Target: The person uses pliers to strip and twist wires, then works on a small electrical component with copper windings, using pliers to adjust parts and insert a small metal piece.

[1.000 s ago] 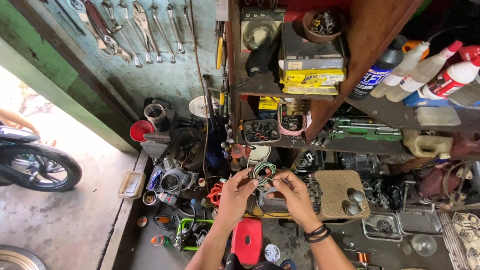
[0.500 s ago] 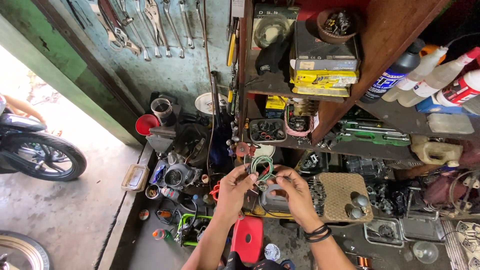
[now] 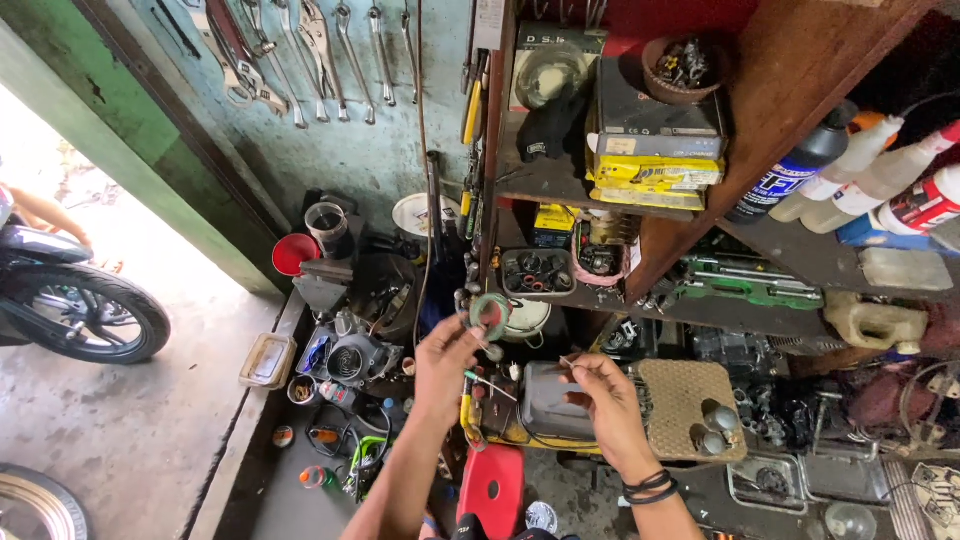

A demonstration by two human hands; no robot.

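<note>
Your left hand (image 3: 445,362) pinches a small green ring-shaped coil of wire (image 3: 489,312), held up over the cluttered desk (image 3: 300,470). Your right hand (image 3: 600,395) pinches its thin loose end (image 3: 568,362). You look mid-unwinding; pull gently next.

Hanging wrenches (image 3: 330,60), red funnel (image 3: 295,253), motorcycle wheel (image 3: 85,312).

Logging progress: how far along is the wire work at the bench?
Done: a length is already pulled off the green wire coil in the left hand. In hand: the right hand pinches the thin wire's free end, strand stretched between both hands. Left: the wire joins no part yet.
</note>
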